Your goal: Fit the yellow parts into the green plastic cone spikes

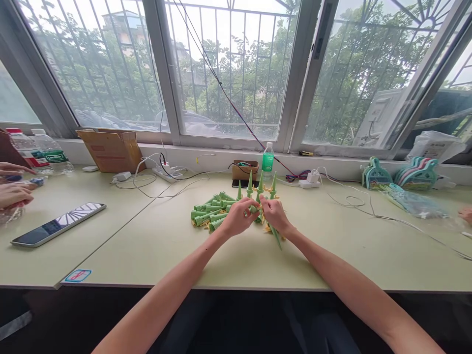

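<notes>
My right hand (275, 214) is closed around a green plastic watering spike (275, 237), its pointed end sticking out below the hand toward me. Close beside it, my left hand (239, 216) is closed in a pinch at the upper end of the same spike; the fingers hide the exact contact. To the left lies a pile of green tubular spikes (206, 214) with small yellow-orange parts among them. Just behind my hands, several green spikes (250, 184) stand with their points up, with yellow-orange pieces around their bases.
Behind stand a small cardboard box (245, 170) and a bottle with a green label (268, 160). White cables (354, 204) cross the right side. A tablet (61, 223) lies at left, near another person's hands (14, 191). Light-blue dustpan-like items (415, 172) sit at right.
</notes>
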`<state>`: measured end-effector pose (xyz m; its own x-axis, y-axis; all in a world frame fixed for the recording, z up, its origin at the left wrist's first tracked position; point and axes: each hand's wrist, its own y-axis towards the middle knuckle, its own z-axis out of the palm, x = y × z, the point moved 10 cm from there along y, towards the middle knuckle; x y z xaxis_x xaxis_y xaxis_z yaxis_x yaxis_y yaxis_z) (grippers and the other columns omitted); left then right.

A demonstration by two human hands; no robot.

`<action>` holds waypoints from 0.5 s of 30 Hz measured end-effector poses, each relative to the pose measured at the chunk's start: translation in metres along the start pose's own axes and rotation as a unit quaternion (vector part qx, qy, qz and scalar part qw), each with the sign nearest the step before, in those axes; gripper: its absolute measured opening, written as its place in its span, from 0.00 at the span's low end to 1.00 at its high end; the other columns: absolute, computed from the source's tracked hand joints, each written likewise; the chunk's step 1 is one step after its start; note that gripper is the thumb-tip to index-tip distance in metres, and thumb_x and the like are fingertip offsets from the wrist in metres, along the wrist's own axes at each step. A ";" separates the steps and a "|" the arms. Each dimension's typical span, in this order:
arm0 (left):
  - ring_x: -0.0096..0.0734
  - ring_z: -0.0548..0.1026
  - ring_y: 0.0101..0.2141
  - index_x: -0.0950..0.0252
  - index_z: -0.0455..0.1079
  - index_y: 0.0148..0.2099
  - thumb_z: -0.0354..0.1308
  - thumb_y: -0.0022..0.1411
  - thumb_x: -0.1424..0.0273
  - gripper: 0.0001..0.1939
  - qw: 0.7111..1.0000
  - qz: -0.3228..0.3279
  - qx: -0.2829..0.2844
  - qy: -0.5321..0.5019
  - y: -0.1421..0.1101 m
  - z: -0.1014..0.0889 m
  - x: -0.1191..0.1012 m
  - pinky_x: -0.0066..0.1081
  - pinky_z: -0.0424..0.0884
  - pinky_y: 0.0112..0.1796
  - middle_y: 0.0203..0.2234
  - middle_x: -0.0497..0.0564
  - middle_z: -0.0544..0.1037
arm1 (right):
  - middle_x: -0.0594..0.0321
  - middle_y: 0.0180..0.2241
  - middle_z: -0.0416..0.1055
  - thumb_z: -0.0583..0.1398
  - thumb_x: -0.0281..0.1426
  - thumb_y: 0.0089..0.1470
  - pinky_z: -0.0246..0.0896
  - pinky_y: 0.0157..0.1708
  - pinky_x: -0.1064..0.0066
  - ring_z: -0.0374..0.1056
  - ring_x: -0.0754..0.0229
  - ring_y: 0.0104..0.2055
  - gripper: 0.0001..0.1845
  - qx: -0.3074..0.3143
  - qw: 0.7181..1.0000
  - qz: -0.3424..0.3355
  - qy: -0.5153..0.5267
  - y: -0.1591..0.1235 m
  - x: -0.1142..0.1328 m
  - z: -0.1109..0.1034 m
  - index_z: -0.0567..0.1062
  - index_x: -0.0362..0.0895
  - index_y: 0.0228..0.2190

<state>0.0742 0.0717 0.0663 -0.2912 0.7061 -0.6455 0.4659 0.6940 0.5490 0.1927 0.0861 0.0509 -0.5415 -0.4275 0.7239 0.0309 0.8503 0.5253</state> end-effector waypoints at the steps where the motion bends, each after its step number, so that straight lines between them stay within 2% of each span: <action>1: 0.23 0.68 0.24 0.61 0.74 0.41 0.58 0.59 0.66 0.09 1.000 0.000 0.000 0.001 0.000 0.001 0.001 0.25 0.67 0.26 0.39 0.53 0.74 | 0.68 0.13 0.44 0.47 0.51 0.61 0.40 0.20 0.69 0.43 0.65 0.18 0.32 0.007 1.000 -0.001 0.000 0.000 0.000 0.002 0.48 0.46 0.14; 5: 0.23 0.65 0.23 0.63 0.74 0.37 0.57 0.59 0.63 0.09 1.000 -0.016 -0.025 -0.004 0.001 -0.003 0.008 0.25 0.66 0.26 0.34 0.52 0.75 | 0.68 0.13 0.49 0.46 0.50 0.62 0.42 0.21 0.70 0.46 0.66 0.18 0.32 0.019 1.000 -0.013 -0.001 0.000 0.003 0.004 0.50 0.45 0.14; 9: 0.22 0.63 0.21 0.66 0.73 0.37 0.58 0.58 0.59 0.14 0.996 -0.065 -0.049 -0.031 0.001 -0.009 0.016 0.24 0.63 0.24 0.25 0.48 0.72 | 0.68 0.17 0.57 0.47 0.47 0.63 0.46 0.23 0.71 0.51 0.65 0.20 0.27 0.022 0.999 -0.049 -0.001 -0.001 0.011 0.003 0.57 0.45 0.18; 15: 0.21 0.64 0.20 0.68 0.70 0.37 0.59 0.56 0.55 0.19 0.987 -0.113 -0.031 -0.107 0.000 -0.006 0.023 0.21 0.57 0.19 0.22 0.46 0.68 | 0.69 0.20 0.61 0.48 0.43 0.63 0.49 0.24 0.73 0.55 0.66 0.21 0.18 0.061 0.996 -0.055 0.033 -0.006 0.016 0.008 0.63 0.45 0.27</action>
<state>0.0628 0.0887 0.0545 -0.1964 0.4911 -0.8487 0.3554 0.8423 0.4052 0.1772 0.0766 0.0563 -0.4801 -0.5355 0.6948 -0.1307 0.8269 0.5469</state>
